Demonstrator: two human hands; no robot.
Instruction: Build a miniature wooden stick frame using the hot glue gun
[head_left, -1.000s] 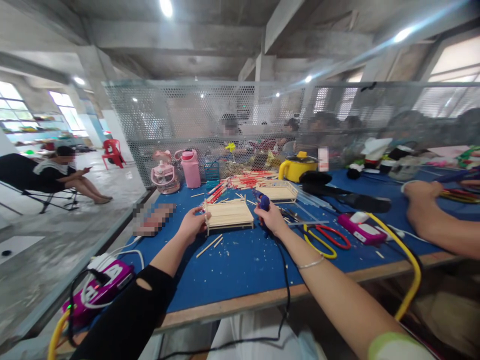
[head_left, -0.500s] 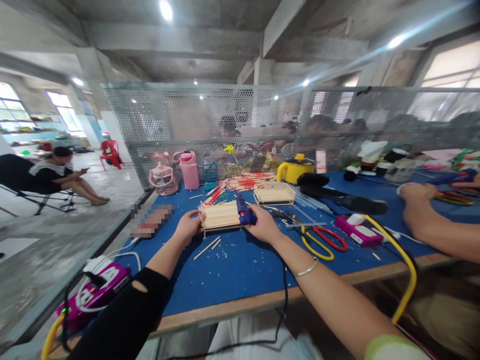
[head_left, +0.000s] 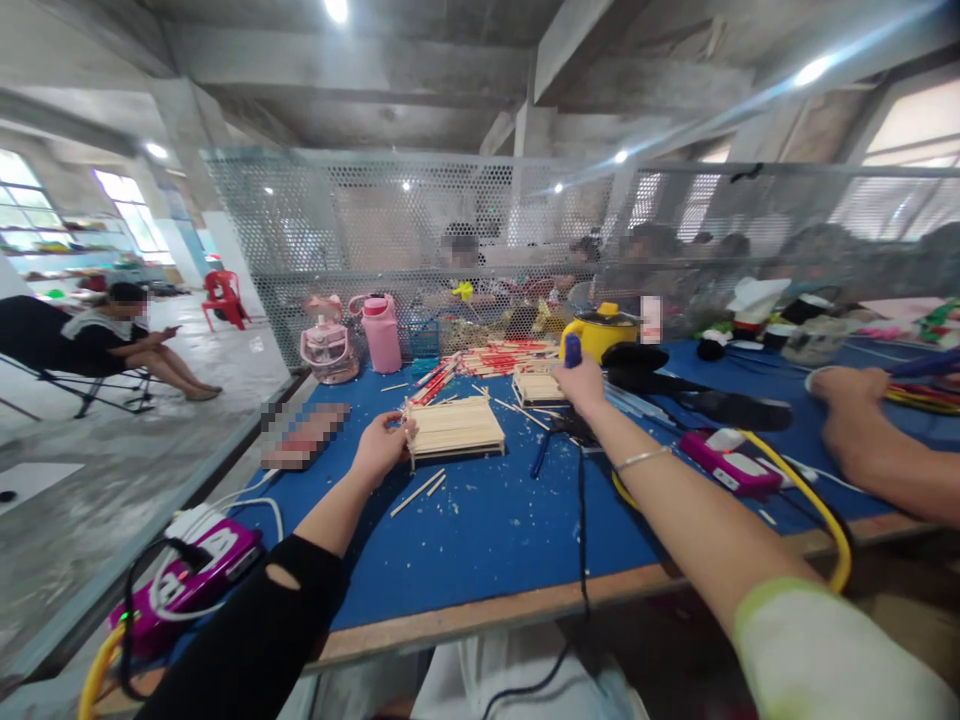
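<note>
My left hand (head_left: 377,450) grips the left end of a small rack (head_left: 456,428) built from pale wooden sticks, standing on the blue table. My right hand (head_left: 585,390) is closed around a blue hot glue gun (head_left: 573,350). Its black cord (head_left: 582,530) hangs down over the table's front edge. Partly behind that hand sits a second stick tray (head_left: 534,388) with low rails. A few loose sticks (head_left: 418,492) lie in front of the rack. Beneath my right wrist are dark-handled pliers or scissors (head_left: 538,456), partly covered.
Red-tipped sticks (head_left: 510,358) are heaped at the back. A pink bottle (head_left: 381,335), a clear pink jug (head_left: 330,350) and a yellow pot (head_left: 600,335) stand by the mesh screen. Purple power strips (head_left: 199,580) lie at left and right. A co-worker's arm (head_left: 870,440) rests at right.
My right hand has lifted the glue gun off the rack and carried it right, over the second tray. The rack's right end is now uncovered. My left hand stays on its left end.
</note>
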